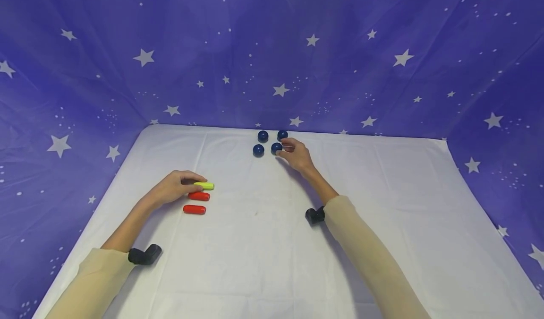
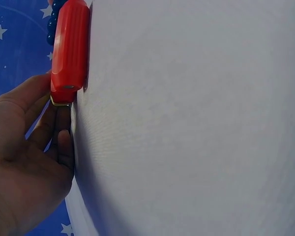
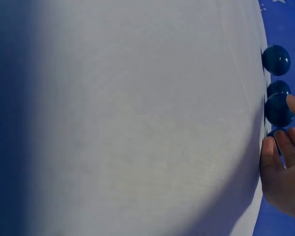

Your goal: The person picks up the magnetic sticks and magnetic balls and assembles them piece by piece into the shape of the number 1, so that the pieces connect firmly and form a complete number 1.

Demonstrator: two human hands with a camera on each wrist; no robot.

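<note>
Yellow oblong piece (image 1: 208,185), pinched by left hand (image 1: 172,187); right hand (image 1: 299,156) pinches glossy, round blue ball (image 1: 276,147).

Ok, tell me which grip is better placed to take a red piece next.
Probably the left grip, once it frees the yellow piece: the red pieces lie beside it, whereas the right grip is farther off, at the blue balls.
</note>
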